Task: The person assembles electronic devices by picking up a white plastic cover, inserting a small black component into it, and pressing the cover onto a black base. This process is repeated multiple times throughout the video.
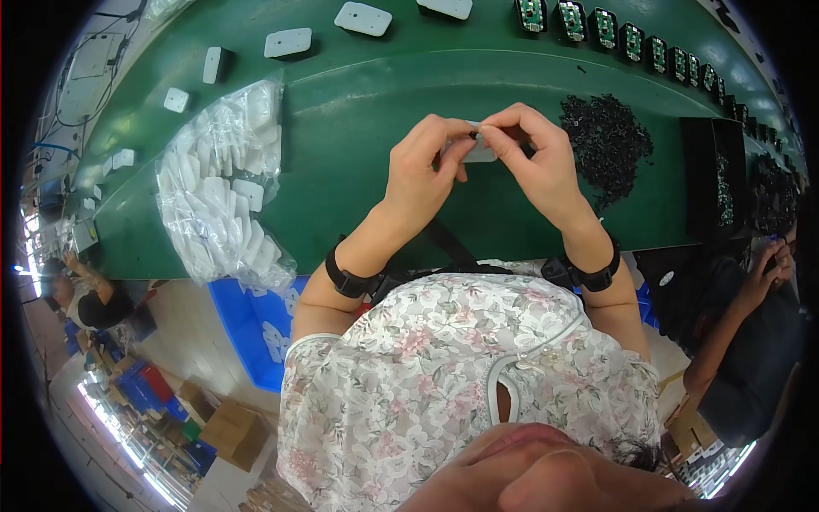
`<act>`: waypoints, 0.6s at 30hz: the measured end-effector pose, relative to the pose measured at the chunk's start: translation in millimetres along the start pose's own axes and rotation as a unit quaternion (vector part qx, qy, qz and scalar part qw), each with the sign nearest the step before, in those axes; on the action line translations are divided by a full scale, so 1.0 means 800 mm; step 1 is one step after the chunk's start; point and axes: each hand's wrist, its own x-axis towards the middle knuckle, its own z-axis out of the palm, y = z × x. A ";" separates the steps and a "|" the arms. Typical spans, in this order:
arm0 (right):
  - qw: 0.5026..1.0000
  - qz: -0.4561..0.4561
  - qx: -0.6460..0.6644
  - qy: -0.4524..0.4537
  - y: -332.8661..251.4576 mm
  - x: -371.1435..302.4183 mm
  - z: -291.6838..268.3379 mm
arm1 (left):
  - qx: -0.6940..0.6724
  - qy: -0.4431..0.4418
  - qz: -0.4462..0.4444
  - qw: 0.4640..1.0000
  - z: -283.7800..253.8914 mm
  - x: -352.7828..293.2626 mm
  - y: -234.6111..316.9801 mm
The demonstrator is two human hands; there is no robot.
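Over the green table (341,188), a white plastic cover (483,154) is between my two hands, partly hidden by the fingers. My left hand (429,160) is closed on the cover's left side, with its thumb and fingers bent. At the cover's upper edge is a small black piece (474,135). My right hand (536,154) pinches beside that piece, thumb and forefinger together, its other fingers curled. Which fingertips bear on the black piece is hard to make out. Close to my right hand lies a pile of small black parts (607,141).
A clear bag of white covers (226,188) lies to the left. White housings (363,19) and black housings with green circuit boards (572,21) line the far side. At right stands a black box (712,179); a blue bin (243,324) sits below the edge. Co-workers sit at both sides.
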 end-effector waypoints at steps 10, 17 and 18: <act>0.999 -0.023 -0.028 0.033 0.005 -0.002 0.003 | -0.047 -0.025 -0.040 0.998 -0.002 0.000 0.001; 0.985 -0.084 -0.138 0.065 0.003 -0.004 0.011 | -0.215 -0.031 -0.174 0.961 -0.008 -0.004 -0.004; 0.986 -0.074 -0.137 0.067 0.003 -0.004 0.012 | -0.214 -0.031 -0.174 0.961 -0.008 -0.004 -0.003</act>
